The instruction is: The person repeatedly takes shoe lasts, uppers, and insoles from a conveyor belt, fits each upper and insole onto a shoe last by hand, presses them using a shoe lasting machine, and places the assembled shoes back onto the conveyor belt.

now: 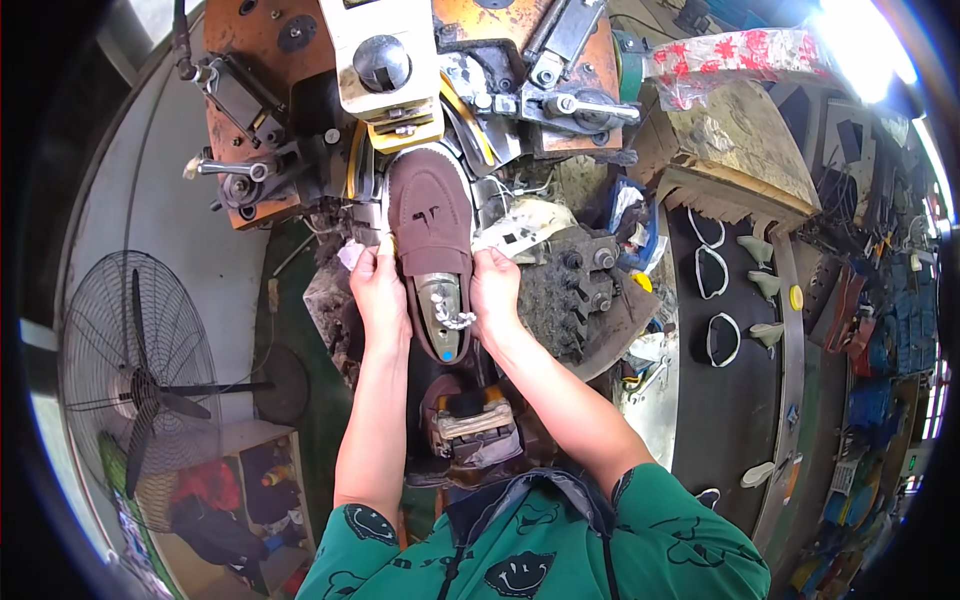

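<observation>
A brown suede loafer upper (432, 190) sits on a greenish shoe last (436, 318), toe pointing away from me. Its toe lies in the opening of a shoe machine (355, 95), beneath the machine's pale central block. My left hand (381, 300) is closed on the upper's left edge, with thumb and fingers pinched together near the shoe's middle. On the other side, my right hand (497, 296) pinches the right edge at about the same height. A small chain (455, 318) lies over the last's heel part, and a blue dot marks its end. Both sets of fingertips are partly hidden.
A large caged fan (138, 390) stands at the left, above a shelf box with cloth inside. A dark conveyor belt (735, 380) at the right carries white rings and several lasts. A wooden box (740, 150) stands at the upper right. Metal clamps and levers flank the shoe.
</observation>
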`<action>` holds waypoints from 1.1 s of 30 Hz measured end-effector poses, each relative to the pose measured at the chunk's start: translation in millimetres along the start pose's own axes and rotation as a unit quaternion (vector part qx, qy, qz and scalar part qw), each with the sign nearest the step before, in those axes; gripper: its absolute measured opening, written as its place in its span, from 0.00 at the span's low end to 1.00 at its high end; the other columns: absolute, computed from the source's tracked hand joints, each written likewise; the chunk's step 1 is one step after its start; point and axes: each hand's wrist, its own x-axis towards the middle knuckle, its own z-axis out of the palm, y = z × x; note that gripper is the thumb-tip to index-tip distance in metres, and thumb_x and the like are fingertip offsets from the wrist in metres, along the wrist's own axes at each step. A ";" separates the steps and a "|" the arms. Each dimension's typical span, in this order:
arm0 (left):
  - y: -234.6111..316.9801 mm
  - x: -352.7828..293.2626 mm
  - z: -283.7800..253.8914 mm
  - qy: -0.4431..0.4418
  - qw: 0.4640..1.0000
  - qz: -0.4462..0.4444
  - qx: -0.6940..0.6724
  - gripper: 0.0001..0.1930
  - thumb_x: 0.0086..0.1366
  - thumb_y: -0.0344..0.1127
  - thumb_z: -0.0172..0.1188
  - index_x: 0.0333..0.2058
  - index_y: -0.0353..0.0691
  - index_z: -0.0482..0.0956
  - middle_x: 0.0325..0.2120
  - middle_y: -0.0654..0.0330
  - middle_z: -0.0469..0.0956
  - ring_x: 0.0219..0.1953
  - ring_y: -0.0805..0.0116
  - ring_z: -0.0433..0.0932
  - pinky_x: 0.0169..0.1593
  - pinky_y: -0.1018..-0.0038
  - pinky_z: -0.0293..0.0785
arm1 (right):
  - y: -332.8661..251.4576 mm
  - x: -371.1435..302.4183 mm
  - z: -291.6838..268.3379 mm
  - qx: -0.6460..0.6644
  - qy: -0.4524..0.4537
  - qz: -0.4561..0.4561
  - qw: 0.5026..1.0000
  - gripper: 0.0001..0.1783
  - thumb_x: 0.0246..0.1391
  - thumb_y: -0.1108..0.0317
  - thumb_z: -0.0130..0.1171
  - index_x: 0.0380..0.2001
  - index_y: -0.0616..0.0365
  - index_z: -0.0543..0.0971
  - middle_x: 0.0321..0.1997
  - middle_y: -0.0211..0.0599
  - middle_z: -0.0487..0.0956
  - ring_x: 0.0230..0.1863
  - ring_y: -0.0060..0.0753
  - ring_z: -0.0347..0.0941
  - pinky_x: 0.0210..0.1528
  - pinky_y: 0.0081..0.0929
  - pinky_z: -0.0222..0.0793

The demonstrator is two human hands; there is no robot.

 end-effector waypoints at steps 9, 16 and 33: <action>-4.2 -7.5 7.7 0.031 0.996 -0.055 -0.067 0.12 0.68 0.34 0.53 0.45 0.31 0.74 0.38 0.60 0.77 0.39 0.74 0.75 0.43 0.77 0.72 | -8.0 3.7 -5.8 -0.026 -0.007 0.003 1.000 0.12 0.58 0.74 0.47 0.20 0.61 0.73 0.22 0.27 0.74 0.22 0.15 0.64 0.26 0.19 0.62; -8.5 -18.8 3.1 0.046 0.996 -0.064 -0.048 0.12 0.67 0.35 0.54 0.43 0.30 0.75 0.36 0.60 0.78 0.36 0.75 0.76 0.40 0.77 0.72 | -2.4 0.2 -13.0 -0.022 0.000 -0.019 1.000 0.10 0.57 0.74 0.50 0.21 0.60 0.73 0.22 0.26 0.74 0.22 0.14 0.63 0.25 0.18 0.61; -89.9 -67.0 -113.3 -0.140 0.869 -0.023 0.475 0.10 0.60 0.33 0.58 0.35 0.31 0.77 0.21 0.49 0.78 0.26 0.63 0.79 0.31 0.69 0.72 | -5.1 9.3 -117.5 -0.131 0.046 0.057 0.989 0.10 0.64 0.68 0.45 0.33 0.66 0.70 0.27 0.41 0.75 0.22 0.29 0.74 0.21 0.25 0.76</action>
